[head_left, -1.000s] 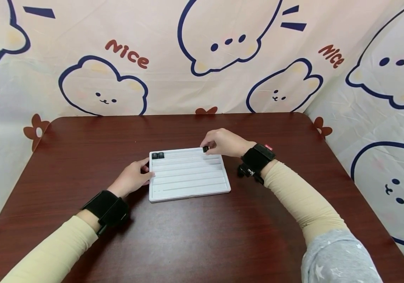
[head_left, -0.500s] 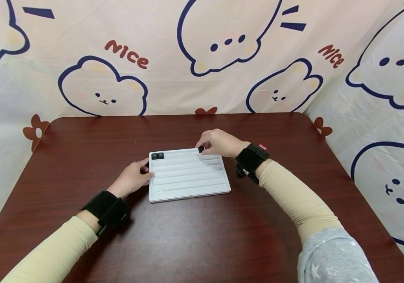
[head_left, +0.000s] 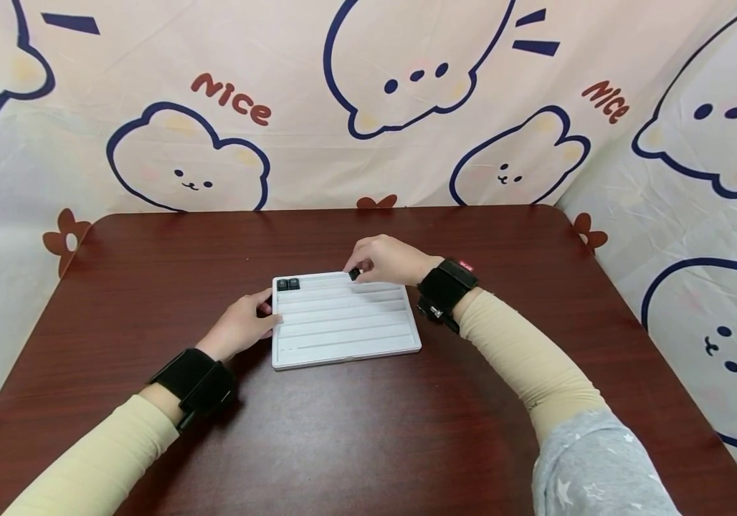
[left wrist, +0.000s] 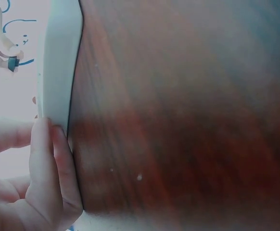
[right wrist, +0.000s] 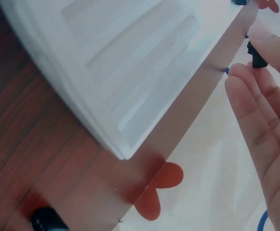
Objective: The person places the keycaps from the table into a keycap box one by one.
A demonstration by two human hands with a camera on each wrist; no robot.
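Note:
A shallow white tray [head_left: 343,320] with long parallel ridges lies on the table. Two square black keycaps [head_left: 288,284] sit side by side in its far left corner. My left hand [head_left: 242,326] grips the tray's left edge, thumb on the rim and fingers at its side, as the left wrist view also shows. Over the tray's far edge, right of its middle, my right hand [head_left: 393,259] pinches another small black keycap [right wrist: 257,55] between thumb and fingertips. In the right wrist view this keycap stands apart from the tray surface.
The dark reddish-brown wooden table [head_left: 343,444] runs back to a pale curtain [head_left: 317,165] with cartoon bears. Black straps [head_left: 447,288] with small cameras are on both wrists. A black rounded thing [right wrist: 48,220] shows low in the right wrist view.
My right hand has moved left along the tray's far edge with the keycap in its fingers. The left hand, the tray and the two seated keycaps have stayed put.

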